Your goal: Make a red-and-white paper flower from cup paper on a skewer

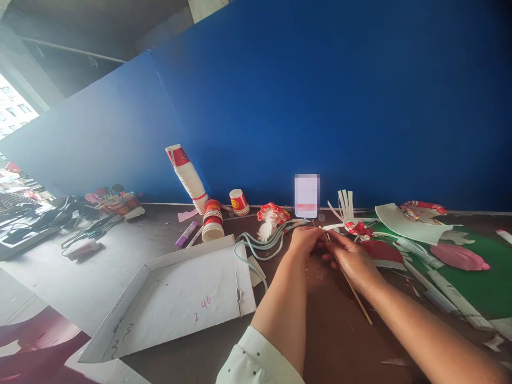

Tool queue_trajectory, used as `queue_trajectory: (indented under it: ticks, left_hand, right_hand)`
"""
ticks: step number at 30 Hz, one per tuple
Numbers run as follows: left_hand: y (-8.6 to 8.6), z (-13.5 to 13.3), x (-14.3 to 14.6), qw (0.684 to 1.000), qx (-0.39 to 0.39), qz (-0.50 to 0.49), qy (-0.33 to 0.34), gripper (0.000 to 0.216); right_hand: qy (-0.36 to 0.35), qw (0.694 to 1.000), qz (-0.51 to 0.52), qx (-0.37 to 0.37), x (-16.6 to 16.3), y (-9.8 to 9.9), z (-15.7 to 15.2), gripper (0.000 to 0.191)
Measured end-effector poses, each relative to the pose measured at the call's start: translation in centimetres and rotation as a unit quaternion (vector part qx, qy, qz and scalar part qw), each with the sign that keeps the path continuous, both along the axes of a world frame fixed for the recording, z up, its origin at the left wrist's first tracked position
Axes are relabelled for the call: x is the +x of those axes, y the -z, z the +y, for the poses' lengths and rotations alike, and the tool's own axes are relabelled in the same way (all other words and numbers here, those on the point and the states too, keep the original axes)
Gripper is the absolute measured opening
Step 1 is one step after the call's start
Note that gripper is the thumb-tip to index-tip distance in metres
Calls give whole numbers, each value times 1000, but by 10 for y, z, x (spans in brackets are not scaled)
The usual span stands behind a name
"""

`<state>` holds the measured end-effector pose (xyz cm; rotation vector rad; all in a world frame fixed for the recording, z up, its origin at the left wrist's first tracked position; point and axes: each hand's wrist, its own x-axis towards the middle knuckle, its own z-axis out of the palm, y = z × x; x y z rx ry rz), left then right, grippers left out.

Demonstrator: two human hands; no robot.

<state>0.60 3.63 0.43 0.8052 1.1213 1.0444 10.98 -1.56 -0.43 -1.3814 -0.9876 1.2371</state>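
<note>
My right hand (354,258) is closed around a thin wooden stick (358,301), whose lower end slants out below the palm. Fingertips of my left hand (306,241) are pinched together at the stick's upper end and meet the right fingers there; what they grip is hidden. A narrow white paper strip (334,227) shows just above the joined fingers. Right behind them lies a cut paper cup (358,226) with its white strips fanned upward. A red-and-white paper flower (272,214) rests beyond my left hand, near a coiled pale cable (260,245).
To the left lies a shallow white cardboard box (172,298). Behind it are a leaning stack of paper cups (188,176), a single cup (239,202) and a purple glue stick (186,234). A green mat (476,288) with paper scraps is at right. A blue partition (320,96) stands behind.
</note>
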Motion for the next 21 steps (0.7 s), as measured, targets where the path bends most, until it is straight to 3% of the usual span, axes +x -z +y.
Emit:
queue_trajectory:
  ticks: [6, 21]
  left_hand:
    - [0, 0, 0, 999, 1, 43, -3, 13]
    - [6, 3, -3, 999, -12, -47, 0, 13]
  right_hand:
    - [1, 1000, -2, 6, -1, 2, 2, 51]
    - [-14, 999, -21, 30, 1, 8, 2, 48]
